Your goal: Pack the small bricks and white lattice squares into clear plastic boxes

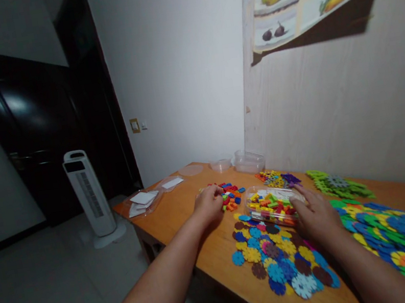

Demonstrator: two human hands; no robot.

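My left hand (208, 205) is at the near left side of a small pile of coloured building blocks (236, 190). Its fingers are curled in together at the blocks, and what lies between them is hidden. My right hand (315, 211) grips the right end of a clear plastic box (250, 194), thumb over the rim and fingers at the far side. Inside the box lie yellow, red, green, orange and white building blocks (269, 203). Directly in front of the box spreads a pile of flower-shaped plastic discs (271, 250), mostly blue, yellow and brown.
A larger heap of coloured discs (397, 227) covers the table's right side. Green pieces (338, 183) and yellow and purple pieces (275, 179) lie along the wall. Clear tubs (250, 162) stand behind. White papers (143, 198) rest at the table's left end. A white tower fan (91, 196) stands on the floor.
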